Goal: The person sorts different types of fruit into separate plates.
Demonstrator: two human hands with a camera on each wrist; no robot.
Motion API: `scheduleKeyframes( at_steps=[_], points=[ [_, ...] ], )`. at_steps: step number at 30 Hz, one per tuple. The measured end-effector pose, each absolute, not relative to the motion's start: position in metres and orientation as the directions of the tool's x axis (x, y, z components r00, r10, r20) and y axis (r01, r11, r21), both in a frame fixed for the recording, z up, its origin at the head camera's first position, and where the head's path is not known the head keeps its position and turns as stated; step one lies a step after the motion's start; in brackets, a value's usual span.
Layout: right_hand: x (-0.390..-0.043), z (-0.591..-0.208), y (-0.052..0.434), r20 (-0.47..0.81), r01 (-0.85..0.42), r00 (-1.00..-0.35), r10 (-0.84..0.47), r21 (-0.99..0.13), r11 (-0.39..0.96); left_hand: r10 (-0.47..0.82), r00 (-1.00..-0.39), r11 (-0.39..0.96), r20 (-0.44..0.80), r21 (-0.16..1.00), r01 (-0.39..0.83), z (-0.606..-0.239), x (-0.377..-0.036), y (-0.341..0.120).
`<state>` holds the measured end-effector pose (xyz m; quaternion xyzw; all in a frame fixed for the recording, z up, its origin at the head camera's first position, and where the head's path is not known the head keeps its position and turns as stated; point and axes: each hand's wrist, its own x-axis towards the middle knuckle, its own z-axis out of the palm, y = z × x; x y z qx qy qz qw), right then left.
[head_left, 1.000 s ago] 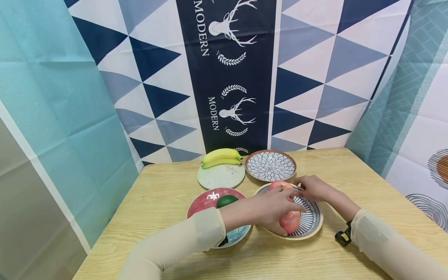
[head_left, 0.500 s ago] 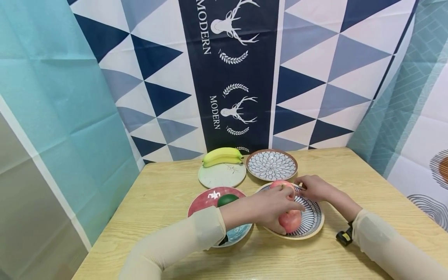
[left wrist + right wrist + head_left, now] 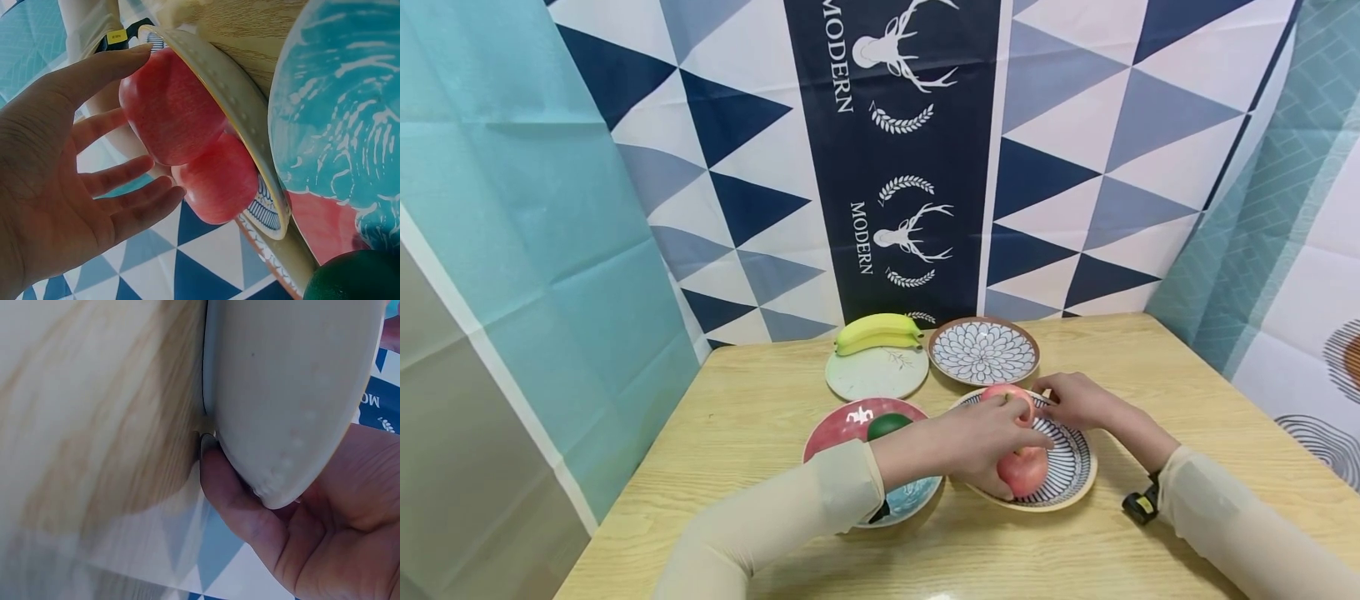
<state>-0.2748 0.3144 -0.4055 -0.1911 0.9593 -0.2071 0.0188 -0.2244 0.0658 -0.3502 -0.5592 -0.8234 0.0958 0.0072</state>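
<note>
Left hand: the left hand (image 3: 59, 187) is spread wide over the two apples, thumb tip against the nearer apple (image 3: 170, 106), fingers straight and just beside the farther apple (image 3: 215, 178); it holds nothing.
Right hand: the right hand (image 3: 300, 525) grips the far rim of the striped plate (image 3: 1071, 467), thumb tucked under the edge where it meets the table (image 3: 760, 433), apparently steadying it.
Apples: both lie in the striped plate, touching, toward its left side, where the left hand reaches them from above.
Edges: the striped plate's raised rim stands between the apples and the table; the red and blue plate (image 3: 850, 421) with a green fruit (image 3: 887, 427) sits just beside it, under the left forearm.
Open room: bare wood lies to the right and toward the person; behind are the flower plate (image 3: 983, 352) and the bananas (image 3: 878, 332) on a pale plate (image 3: 876, 375).
</note>
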Motion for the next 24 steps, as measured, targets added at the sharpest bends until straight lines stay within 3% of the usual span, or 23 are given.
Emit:
scheduleKeyframes(
  at_steps=[7,15,24],
  points=[
    [-0.274,-0.404,0.317,0.029,-0.337,-0.933,-0.358,-0.416,0.845,0.918,-0.38,0.364,-0.115,-0.141,0.921,-0.35,-0.223,0.065],
    [-0.276,-0.385,0.324,-0.061,-0.19,-0.965,-0.253,-0.502,0.844,0.916,-0.381,0.367,-0.121,-0.127,0.922,-0.348,-0.225,0.065],
    [-0.309,-0.363,0.324,-0.059,-0.157,-0.975,-0.214,-0.499,0.852,0.902,-0.412,0.4,-0.128,-0.109,0.91,-0.349,-0.225,0.06]
  ],
)
